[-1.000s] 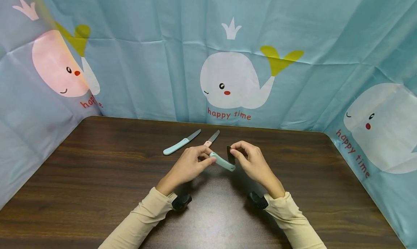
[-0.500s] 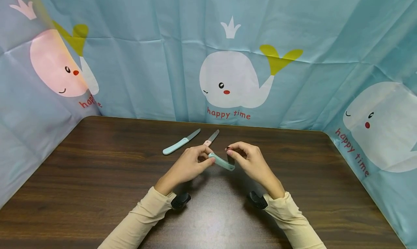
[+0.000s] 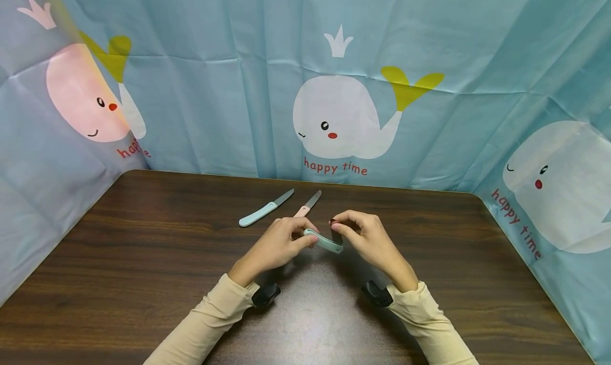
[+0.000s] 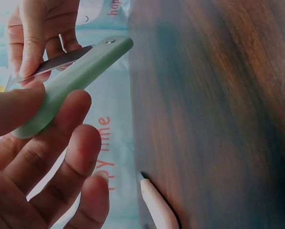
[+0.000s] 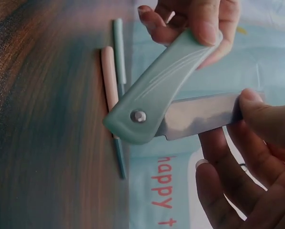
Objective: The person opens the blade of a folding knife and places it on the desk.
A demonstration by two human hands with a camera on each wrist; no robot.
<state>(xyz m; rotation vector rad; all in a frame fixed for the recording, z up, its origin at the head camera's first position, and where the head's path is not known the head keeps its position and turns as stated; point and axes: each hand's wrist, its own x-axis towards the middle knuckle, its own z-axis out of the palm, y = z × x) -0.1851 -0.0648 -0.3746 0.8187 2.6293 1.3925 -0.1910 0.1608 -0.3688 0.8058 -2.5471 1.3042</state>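
A folding knife with a mint-green handle (image 3: pixel 326 243) is held up over the table between both hands. My left hand (image 3: pixel 279 241) pinches the tail end of the handle between thumb and forefinger, the other fingers loosely bent in the left wrist view. Near the blade's tip, my right hand (image 3: pixel 369 240) pinches the metal blade (image 5: pixel 199 117) between thumb and fingers. The blade stands part-folded, at a sharp angle to the handle. At the pivot end, a round rivet (image 5: pixel 138 116) shows in the right wrist view.
Behind the left hand lies a pink-handled folding knife (image 3: pixel 303 211), unfolded and partly covered by the hand. Left of it, a light blue folding knife (image 3: pixel 258 215) also lies unfolded. The dark wood table (image 3: pixel 119 280) ends at a blue whale-print curtain (image 3: pixel 215 115).
Both hands have shifted slightly, the right one a little to the left with the blade tip. The green handle sits a bit lower, and more of the pink handle shows.
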